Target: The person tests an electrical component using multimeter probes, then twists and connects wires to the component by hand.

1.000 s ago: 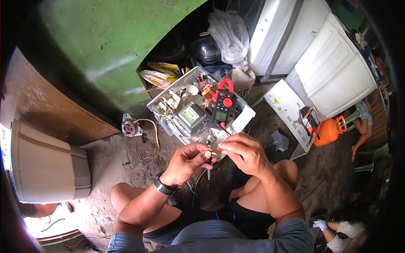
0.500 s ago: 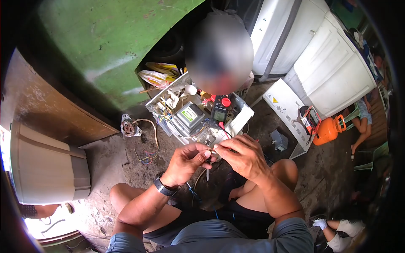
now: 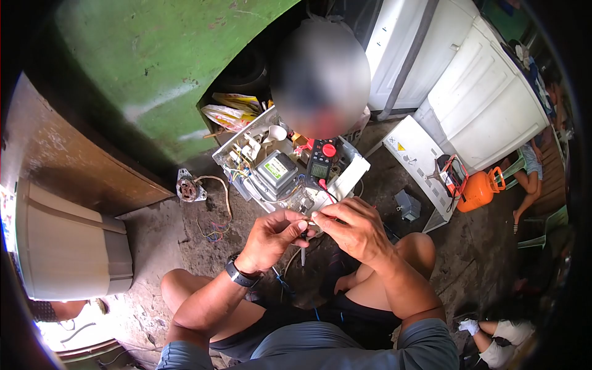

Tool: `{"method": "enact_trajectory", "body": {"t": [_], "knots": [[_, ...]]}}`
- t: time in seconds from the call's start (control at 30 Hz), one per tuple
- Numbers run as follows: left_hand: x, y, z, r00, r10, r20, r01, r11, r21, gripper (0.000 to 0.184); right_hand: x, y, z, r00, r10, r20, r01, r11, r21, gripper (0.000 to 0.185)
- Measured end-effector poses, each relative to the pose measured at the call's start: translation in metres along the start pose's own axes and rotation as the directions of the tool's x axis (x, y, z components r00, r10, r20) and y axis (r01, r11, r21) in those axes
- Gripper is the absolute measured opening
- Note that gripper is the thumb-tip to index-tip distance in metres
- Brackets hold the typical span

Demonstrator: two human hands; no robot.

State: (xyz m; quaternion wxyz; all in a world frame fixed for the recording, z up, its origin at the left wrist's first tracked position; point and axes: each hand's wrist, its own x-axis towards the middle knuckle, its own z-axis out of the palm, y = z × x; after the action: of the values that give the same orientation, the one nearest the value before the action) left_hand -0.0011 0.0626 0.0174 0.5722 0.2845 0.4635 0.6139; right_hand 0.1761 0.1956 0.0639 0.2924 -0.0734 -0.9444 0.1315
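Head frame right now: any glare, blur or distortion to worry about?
Head view: fisheye curvature, black corners. Head view: floor blown out at lower left; deep shadow beside the green wall. Head view: round blurred patch hides whatever lies just above the multimeter's dial. Head view: detail between left hand and right hand too small to make out.

The left hand (image 3: 271, 239) pinches a small part (image 3: 310, 222), and the fingertips of the right hand (image 3: 356, 229) are just beside it. Beyond them is an open case (image 3: 353, 175), on which rests a meter (image 3: 320, 164).
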Motion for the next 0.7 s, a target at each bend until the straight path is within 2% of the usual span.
{"method": "enact_trajectory", "body": {"t": [0.37, 0.47, 0.53, 0.57, 0.63, 0.7], "knots": [[0.001, -0.001, 0.0, 1.0, -0.003, -0.001, 0.003, 1.0, -0.005, 0.018, 0.0, 0.001, 0.0, 1.0, 0.008, -0.009, -0.008, 1.0, 0.014, 0.022], [0.001, 0.001, 0.0, 1.0, -0.006, 0.004, 0.006, 1.0, -0.004, 0.018, -0.001, 0.006, 0.003, 1.0, -0.005, -0.003, 0.005, 0.999, 0.044, 0.028], [0.0, 0.0, -0.002, 1.0, -0.004, 0.004, 0.004, 1.0, -0.021, 0.018, -0.004, 0.009, 0.009, 0.982, 0.187, -0.012, -0.175, 0.94, 0.293, 0.036], [0.001, 0.0, -0.002, 1.0, -0.006, 0.006, 0.006, 0.999, -0.04, 0.017, -0.005, 0.007, 0.006, 0.983, 0.182, -0.015, -0.17, 0.942, 0.29, 0.036], [0.001, 0.0, -0.004, 1.0, 0.0, 0.014, 0.001, 0.998, -0.063, 0.018, -0.006, 0.004, -0.001, 0.942, 0.301, 0.15, -0.334, 0.788, 0.517, 0.04], [0.002, -0.002, -0.006, 1.0, 0.003, 0.02, -0.001, 0.996, -0.09, 0.018, -0.004, 0.0, 0.009, 0.973, 0.218, 0.074, -0.224, 0.822, 0.523, 0.033]]}}
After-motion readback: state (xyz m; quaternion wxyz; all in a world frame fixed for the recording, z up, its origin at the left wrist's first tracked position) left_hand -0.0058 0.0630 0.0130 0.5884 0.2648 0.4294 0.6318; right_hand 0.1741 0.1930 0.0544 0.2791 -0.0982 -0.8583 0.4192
